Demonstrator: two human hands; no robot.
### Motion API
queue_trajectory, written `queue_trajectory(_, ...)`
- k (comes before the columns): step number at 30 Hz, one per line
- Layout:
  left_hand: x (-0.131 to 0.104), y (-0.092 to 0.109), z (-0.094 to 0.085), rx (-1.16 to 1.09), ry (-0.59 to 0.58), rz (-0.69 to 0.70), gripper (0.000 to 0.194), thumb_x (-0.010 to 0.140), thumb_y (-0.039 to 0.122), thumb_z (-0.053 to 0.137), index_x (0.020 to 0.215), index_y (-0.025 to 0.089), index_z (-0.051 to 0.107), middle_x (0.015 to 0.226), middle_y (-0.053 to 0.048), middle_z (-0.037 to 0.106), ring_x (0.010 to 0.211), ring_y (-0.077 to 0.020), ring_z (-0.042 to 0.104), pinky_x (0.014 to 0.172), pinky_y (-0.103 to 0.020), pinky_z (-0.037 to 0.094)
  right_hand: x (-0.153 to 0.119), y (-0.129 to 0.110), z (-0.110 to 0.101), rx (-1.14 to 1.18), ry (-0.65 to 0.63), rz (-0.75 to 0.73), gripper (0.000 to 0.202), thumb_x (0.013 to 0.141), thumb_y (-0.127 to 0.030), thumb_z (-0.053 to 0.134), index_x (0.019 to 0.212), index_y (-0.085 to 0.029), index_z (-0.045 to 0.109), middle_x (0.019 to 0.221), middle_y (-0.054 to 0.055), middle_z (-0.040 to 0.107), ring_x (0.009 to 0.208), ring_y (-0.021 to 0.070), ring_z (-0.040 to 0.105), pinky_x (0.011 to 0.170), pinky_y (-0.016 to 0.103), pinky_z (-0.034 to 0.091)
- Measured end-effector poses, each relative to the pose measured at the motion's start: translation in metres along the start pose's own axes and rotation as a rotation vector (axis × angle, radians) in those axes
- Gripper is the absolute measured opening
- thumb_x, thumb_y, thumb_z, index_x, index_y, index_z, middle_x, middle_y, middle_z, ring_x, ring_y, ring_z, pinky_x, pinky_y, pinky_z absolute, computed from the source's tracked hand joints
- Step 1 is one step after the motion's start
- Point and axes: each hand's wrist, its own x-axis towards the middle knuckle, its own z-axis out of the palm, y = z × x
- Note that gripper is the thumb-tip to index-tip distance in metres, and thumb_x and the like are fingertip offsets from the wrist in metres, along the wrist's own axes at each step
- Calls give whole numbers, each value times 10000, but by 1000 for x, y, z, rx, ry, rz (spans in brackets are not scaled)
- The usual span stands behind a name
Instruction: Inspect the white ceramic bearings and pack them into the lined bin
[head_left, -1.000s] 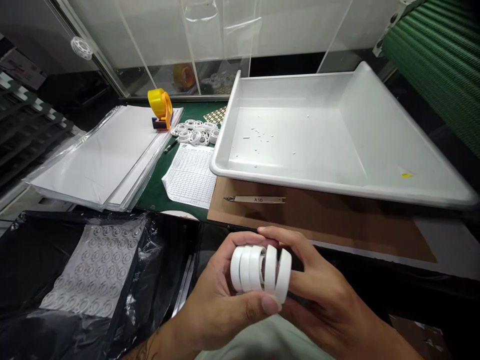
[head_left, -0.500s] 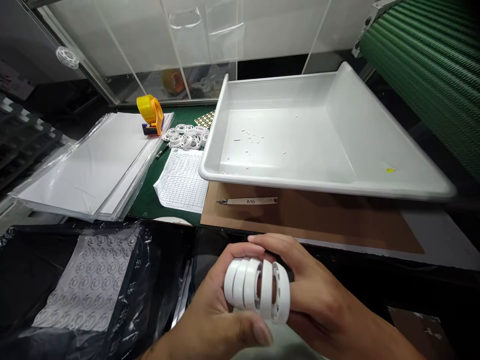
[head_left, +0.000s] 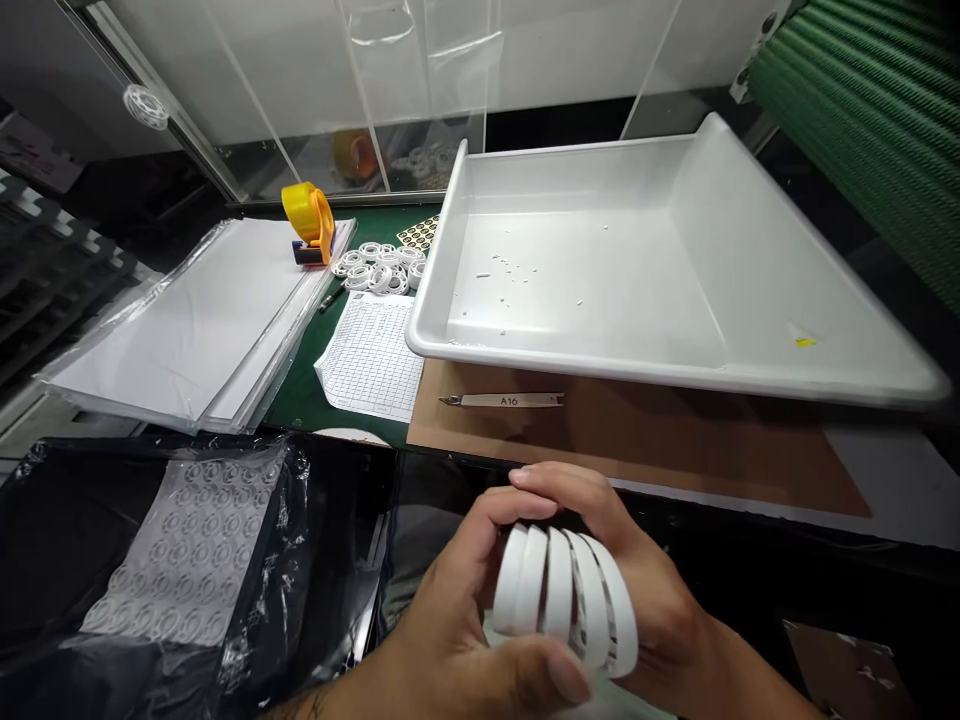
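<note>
A row of several white plastic rings [head_left: 559,585], bearing-like in shape, is held between my two hands low in the view. My left hand [head_left: 480,600] curls round the left end, its thumb along the near side and its index finger over the top. My right hand [head_left: 626,540] closes on the right end and the back, with its fingertips meeting the left index finger. The rings stand on edge side by side, fanned with narrow gaps between them. Part of the right hand's fingers is hidden behind the rings.
Beyond my hands lie a white A16 knife [head_left: 510,400] on brown board [head_left: 675,430] and a large white tray [head_left: 562,365] with small scraps. Leftward are loose white rings [head_left: 379,268], a printed sheet [head_left: 375,350], a tape dispenser [head_left: 311,225] and a black bag [head_left: 300,560] with packed rings.
Both hands and the rings have shifted a little to the right. The rings have turned so their outer rims face me more, and they fan apart more evenly.
</note>
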Motion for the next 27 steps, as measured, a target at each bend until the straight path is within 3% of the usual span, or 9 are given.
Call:
queue_trajectory(2,1,4,-3,24,-14,-84,724,771,455,951,1388,259,626,1167,-57,660,950,-157,589,809,-258,476,1,5,-6,-43,-26,-38,153,1067,-208,611,1114,-217,757,1539,95,515,1383,327,527,1168,456,525)
queue_trajectory(5,5,8,-2,103,31,-193,743,652,410,1024,1281,193,692,1070,-50,700,925,-169,597,781,-257,464,1,8,-11,-80,-49,-99,185,1106,-218,558,1043,-215,732,1538,83,530,1382,318,523,1162,460,512)
queue_trajectory(7,8,9,2,129,93,-206,734,552,308,1069,1176,186,702,962,-14,697,847,-151,595,737,-248,468,0,8,-10,-75,-19,-75,195,1130,-343,587,1162,-202,718,1494,122,562,1362,326,544,1147,458,529)
queue_trajectory(10,9,7,10,79,166,-178,752,496,211,1078,1108,213,642,869,33,676,737,-114,582,654,-218,455,-3,6,-4,-65,14,20,423,1112,-461,640,1433,-188,610,1440,153,573,1341,321,573,1114,403,565)
queue_trajectory(14,7,8,12,62,128,-165,776,503,200,1072,1125,232,608,881,41,657,726,-99,569,637,-203,436,-3,4,-3,-32,12,71,429,1126,-466,595,1469,-209,585,1417,144,577,1307,316,594,1079,388,587)
queue_trajectory(18,9,11,5,74,90,-165,781,572,366,1052,1229,207,661,1124,-67,713,983,-202,632,797,-282,490,2,6,-11,-77,-30,-42,227,1103,-299,609,1303,-216,675,1429,112,584,1312,295,573,1111,393,558)
queue_trajectory(21,12,11,4,112,111,-214,763,547,344,1064,1198,170,706,1063,-68,735,982,-216,633,815,-298,463,2,9,-12,-129,-23,-101,134,1081,-222,609,1158,-245,716,1421,97,597,1305,303,572,1100,432,557)
queue_trajectory(24,11,8,8,161,161,-149,657,569,247,1044,1128,197,703,1023,-29,727,938,-187,625,811,-292,456,-4,11,-6,-110,15,-46,360,1106,-404,626,1402,-200,639,1389,160,606,1272,347,599,1059,479,586)
queue_trajectory(27,8,5,11,150,181,-116,644,580,192,1028,1102,229,652,1030,-7,709,912,-168,624,801,-286,467,-10,11,-1,-13,20,81,631,1077,-519,669,1564,-162,489,1386,175,601,1266,345,615,1045,435,600)
